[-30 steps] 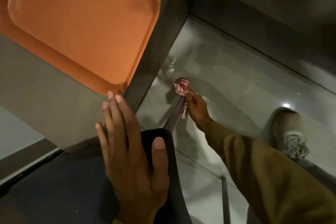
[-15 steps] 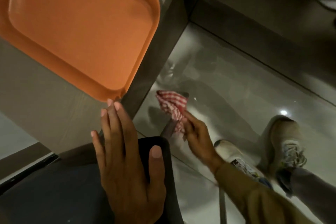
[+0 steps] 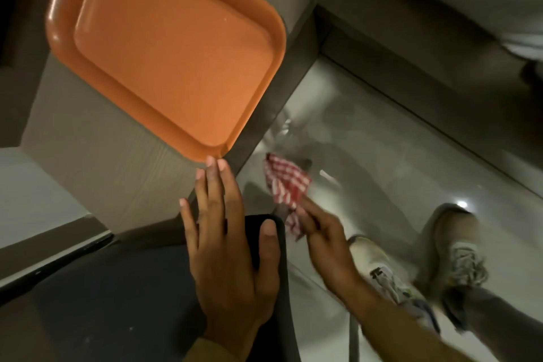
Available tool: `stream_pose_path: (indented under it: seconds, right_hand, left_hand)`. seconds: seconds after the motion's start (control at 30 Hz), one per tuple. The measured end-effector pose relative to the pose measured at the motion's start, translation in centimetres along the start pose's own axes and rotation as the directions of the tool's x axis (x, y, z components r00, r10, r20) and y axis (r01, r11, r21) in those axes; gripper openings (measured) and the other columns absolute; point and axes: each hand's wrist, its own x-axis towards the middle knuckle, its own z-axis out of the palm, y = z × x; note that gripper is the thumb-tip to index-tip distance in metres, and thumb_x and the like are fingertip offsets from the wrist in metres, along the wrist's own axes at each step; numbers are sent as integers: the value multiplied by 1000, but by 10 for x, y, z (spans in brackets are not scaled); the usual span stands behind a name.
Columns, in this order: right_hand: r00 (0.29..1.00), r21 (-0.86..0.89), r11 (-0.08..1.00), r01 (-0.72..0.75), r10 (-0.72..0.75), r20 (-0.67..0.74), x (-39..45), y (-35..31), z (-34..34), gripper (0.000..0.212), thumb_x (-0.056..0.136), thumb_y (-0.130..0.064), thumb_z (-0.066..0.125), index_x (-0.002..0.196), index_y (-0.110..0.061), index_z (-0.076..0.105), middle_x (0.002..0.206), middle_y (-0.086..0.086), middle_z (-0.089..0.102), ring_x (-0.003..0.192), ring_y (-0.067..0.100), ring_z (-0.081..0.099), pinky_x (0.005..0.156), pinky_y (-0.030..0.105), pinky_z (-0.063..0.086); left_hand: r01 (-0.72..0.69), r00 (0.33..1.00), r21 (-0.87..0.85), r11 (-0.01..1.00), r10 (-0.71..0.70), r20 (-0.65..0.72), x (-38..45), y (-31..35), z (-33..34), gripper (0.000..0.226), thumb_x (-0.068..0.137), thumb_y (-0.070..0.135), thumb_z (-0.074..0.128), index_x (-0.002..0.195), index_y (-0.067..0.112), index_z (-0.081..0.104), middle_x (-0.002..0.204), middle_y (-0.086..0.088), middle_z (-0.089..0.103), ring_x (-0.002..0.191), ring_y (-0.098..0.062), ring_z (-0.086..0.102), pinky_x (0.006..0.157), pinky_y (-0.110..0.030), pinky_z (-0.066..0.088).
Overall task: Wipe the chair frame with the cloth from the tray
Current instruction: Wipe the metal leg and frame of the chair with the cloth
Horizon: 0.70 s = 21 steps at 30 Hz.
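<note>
My left hand (image 3: 232,253) lies flat and spread on the dark chair seat (image 3: 123,306), thumb at its front right corner, fingertips reaching the table edge. My right hand (image 3: 326,244) pinches a red-and-white checked cloth (image 3: 286,184) just right of that corner. The cloth hangs loosely unfolded over the top of the grey chair leg (image 3: 280,210), which is mostly hidden behind it. The orange tray (image 3: 164,47) sits bare on the table above.
The grey table top (image 3: 97,150) ends in a dark edge running down toward the chair. Two shoes (image 3: 390,270) stand on the glossy tiled floor (image 3: 382,161) at the right. A thin metal bar (image 3: 352,341) of the chair shows low down.
My right hand drew back up the chair leg from near the floor toward the seat, and the bunched cloth opened out. The view shifted so more of the tray shows. Left hand stayed put.
</note>
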Motion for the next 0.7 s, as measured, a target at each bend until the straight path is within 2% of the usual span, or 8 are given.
stream_pose_path:
  seconds: [0.07, 0.17, 0.3, 0.33, 0.43, 0.5, 0.6, 0.7]
  right_hand:
    - [995, 44, 996, 73, -75, 63, -36, -21, 5, 35, 109, -25, 53, 141, -28, 68, 140, -15, 72, 133, 3, 64, 108, 15, 51]
    - [993, 38, 993, 110, -111, 29, -38, -18, 11, 35, 110, -10, 52, 141, -16, 69, 138, -3, 74, 131, 11, 68, 108, 24, 55]
    - [995, -99, 990, 97, -97, 2, 5, 15, 3, 33, 109, 0, 51, 134, -8, 71, 115, 14, 80, 99, 17, 74, 85, 40, 63]
    - [996, -138, 987, 80, -84, -20, 18, 23, -2, 34, 109, 2, 51, 134, -8, 72, 112, 15, 81, 96, 22, 75, 84, 44, 63]
    - [997, -214, 976, 45, -57, -46, 56, 32, -9, 34, 109, 1, 51, 137, -2, 68, 123, 7, 76, 119, 32, 73, 103, 32, 58]
    - [999, -221, 975, -16, 5, -53, 70, 33, -9, 34, 109, -2, 50, 139, 0, 66, 129, 14, 74, 122, 34, 70, 110, 44, 54]
    - [997, -207, 976, -64, 53, -58, 53, 23, -4, 36, 111, -11, 51, 145, -8, 63, 133, 17, 73, 121, 31, 71, 107, 48, 56]
    - [996, -168, 982, 84, -77, 45, 11, 5, -6, 33, 112, -21, 51, 141, -20, 67, 123, 5, 79, 110, 28, 76, 92, 50, 63]
  left_hand:
    - [-3, 1000, 0, 1000, 3, 5, 1, 1, -2, 82, 111, 63, 9, 172, 11, 23, 182, -4, 21, 172, -22, 13, 138, -62, 14]
    - [-6, 1000, -2, 1000, 6, 13, 1, 1, -3, 80, 110, 63, 9, 172, 13, 21, 182, -5, 21, 172, -22, 13, 139, -61, 12]
    - [-13, 1000, -12, 1000, 13, -25, 1, -1, -1, 76, 111, 62, 10, 172, 16, 21, 182, -4, 23, 172, -21, 14, 140, -57, 11]
    - [-19, 1000, -10, 1000, 18, -25, 0, -1, 1, 76, 111, 61, 11, 172, 15, 20, 182, -4, 22, 172, -21, 13, 140, -56, 10]
    - [-19, 999, -10, 1000, 19, -36, -1, -3, 2, 77, 112, 60, 10, 173, 13, 20, 183, -3, 20, 172, -20, 11, 141, -55, 7]
    - [-22, 999, -5, 1000, 22, -28, -1, -2, 2, 79, 111, 61, 9, 173, 13, 19, 183, -2, 19, 172, -19, 10, 141, -55, 7]
    - [-29, 999, -7, 1000, 29, -19, -2, -3, 2, 81, 110, 64, 7, 174, 15, 18, 183, -1, 17, 172, -17, 9, 141, -53, 5]
    - [-28, 999, -7, 1000, 28, -34, -1, -8, 7, 81, 109, 66, 7, 175, 20, 15, 184, 2, 17, 172, -14, 9, 142, -48, 4]
